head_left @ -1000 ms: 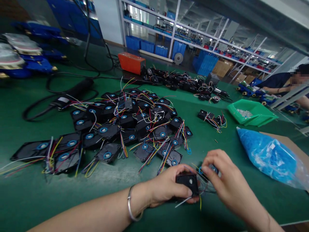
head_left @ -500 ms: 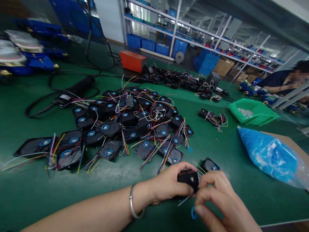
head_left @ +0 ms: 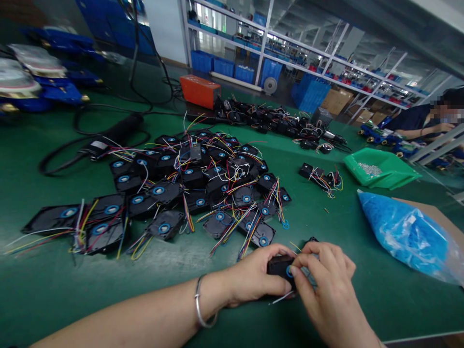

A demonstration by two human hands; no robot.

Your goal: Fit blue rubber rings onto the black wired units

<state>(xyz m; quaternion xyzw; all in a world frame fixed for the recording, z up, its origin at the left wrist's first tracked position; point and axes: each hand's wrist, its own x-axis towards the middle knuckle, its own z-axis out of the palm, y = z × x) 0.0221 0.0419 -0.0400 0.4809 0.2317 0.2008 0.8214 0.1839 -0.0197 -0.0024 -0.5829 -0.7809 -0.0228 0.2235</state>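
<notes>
My left hand [head_left: 259, 273] is closed round a small black plastic housing [head_left: 278, 267] near the front of the bench. Thumb and fingertips of my right hand [head_left: 324, 275] pinch a blue ring [head_left: 289, 271] against the housing's face. A light wire [head_left: 281, 298] sticks out below the housing. Behind my right hand, another black housing [head_left: 312, 239] is mostly hidden. To the left lies a pile of similar black housings [head_left: 165, 224], with blue rings on their faces and coloured wires. A few loose blue rings [head_left: 285, 224] rest at the pile's right edge.
A clear bag of blue rings [head_left: 409, 237] and a green bin [head_left: 395, 171] of small parts are at right. A black cylindrical tool [head_left: 116, 135] with a cable lies left. An orange box [head_left: 200, 92] stands behind. A person [head_left: 427, 116] sits far right.
My right hand has moved up and left, bringing the blue ring from below the housing onto its face. My left hand still holds the housing in nearly the same place.
</notes>
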